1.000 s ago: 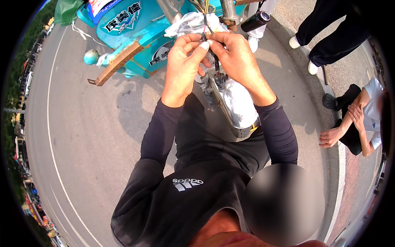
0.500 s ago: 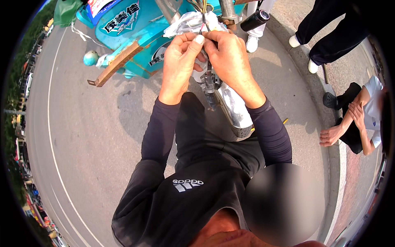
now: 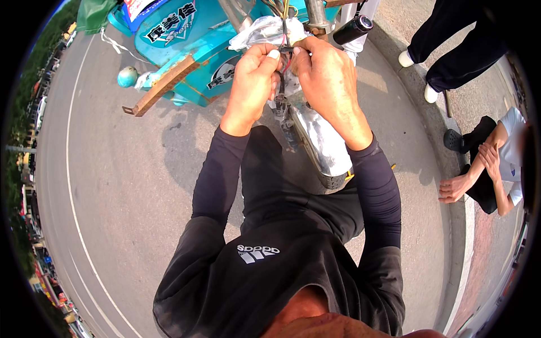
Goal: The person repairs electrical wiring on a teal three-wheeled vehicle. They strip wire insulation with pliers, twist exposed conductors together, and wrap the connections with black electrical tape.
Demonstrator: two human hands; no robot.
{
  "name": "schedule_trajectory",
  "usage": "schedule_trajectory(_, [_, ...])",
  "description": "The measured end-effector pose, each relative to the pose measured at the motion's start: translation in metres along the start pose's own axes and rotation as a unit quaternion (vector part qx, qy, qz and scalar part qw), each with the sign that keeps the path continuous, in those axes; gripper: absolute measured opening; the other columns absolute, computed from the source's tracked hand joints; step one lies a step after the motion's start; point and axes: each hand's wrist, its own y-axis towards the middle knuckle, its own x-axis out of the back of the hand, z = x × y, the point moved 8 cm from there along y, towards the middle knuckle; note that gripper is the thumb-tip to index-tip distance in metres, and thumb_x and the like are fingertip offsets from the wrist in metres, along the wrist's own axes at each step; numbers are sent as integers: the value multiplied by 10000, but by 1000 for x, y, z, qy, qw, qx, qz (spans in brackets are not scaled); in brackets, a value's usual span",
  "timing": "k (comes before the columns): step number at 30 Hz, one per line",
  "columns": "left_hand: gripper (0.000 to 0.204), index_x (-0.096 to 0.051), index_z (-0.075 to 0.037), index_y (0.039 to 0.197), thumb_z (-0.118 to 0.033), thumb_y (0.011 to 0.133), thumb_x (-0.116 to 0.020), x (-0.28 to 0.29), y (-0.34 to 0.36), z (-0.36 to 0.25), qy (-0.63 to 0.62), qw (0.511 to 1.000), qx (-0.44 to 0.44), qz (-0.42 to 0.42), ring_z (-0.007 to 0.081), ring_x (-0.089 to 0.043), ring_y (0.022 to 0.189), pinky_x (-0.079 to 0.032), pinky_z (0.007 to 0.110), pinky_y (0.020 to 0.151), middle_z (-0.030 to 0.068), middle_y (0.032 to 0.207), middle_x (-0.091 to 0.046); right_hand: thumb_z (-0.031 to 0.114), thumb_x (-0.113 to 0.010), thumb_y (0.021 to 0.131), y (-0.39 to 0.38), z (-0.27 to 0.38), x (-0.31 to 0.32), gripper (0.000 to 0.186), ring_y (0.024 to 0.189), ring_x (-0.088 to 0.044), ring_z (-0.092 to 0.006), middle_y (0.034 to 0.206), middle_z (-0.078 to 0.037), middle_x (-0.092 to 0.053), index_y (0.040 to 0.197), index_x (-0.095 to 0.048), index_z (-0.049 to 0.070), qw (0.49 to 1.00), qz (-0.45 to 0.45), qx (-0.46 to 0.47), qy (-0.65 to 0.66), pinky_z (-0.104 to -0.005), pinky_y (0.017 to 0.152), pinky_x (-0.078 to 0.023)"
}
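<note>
Head view: aimed down at a grey, fine-grained asphalt road (image 3: 124, 169).
Bare left hand (image 3: 251, 84): pinching a thin, black, flexible wire (image 3: 287, 49) between thumb and fingers.
Bare right hand (image 3: 329, 79): gripping the wire too, fingers pressed together opposite the left.
Wire position: held aloft between both hands, near crinkled, translucent plastic sheeting (image 3: 262, 31).
Turquoise painted panel (image 3: 155, 52): bearing bold, slanted black-and-white lettering.
Rusty brown metal bar (image 3: 164, 84): rough, straight, jutting out beside the panel.
Black fabric shirt (image 3: 225, 287): printed across the chest with a pale word and striped emblem.
</note>
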Motion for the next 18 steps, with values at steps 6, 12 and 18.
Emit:
schedule_trajectory(6, [255, -582, -11, 1117, -162, 950, -702, -2, 6, -11, 106, 993, -53, 2, 22, -452, 512, -343, 197, 425, 1, 789, -640, 156, -611, 952, -7, -3, 1, 126, 720, -663, -428, 743, -200, -674, 931, -622, 33, 1000, 2, 17, -22, -517, 621, -493])
schedule_trajectory(12, [202, -653, 18, 1087, -143, 967, -666, -4, 14, -11, 179, 981, -59, 44, 43, -540, 523, -418, 205, 465, 30, 782, -673, 144, -596, 960, -12, -20, -2, 114, 716, -660, -425, 733, -203, -668, 946, -624, 34, 999, 18, -14, -33, -517, 620, -489])
schedule_trajectory(18, [218, -679, -4, 1095, -199, 1001, -651, 2, 19, -1, 112, 989, -19, 98, 50, -549, 540, -433, 187, 482, 28, 807, -668, 145, -574, 970, -22, -30, -3, 152, 710, -652, -413, 763, -228, -660, 1021, -655, 27, 993, 75, -69, 51, -471, 640, -492])
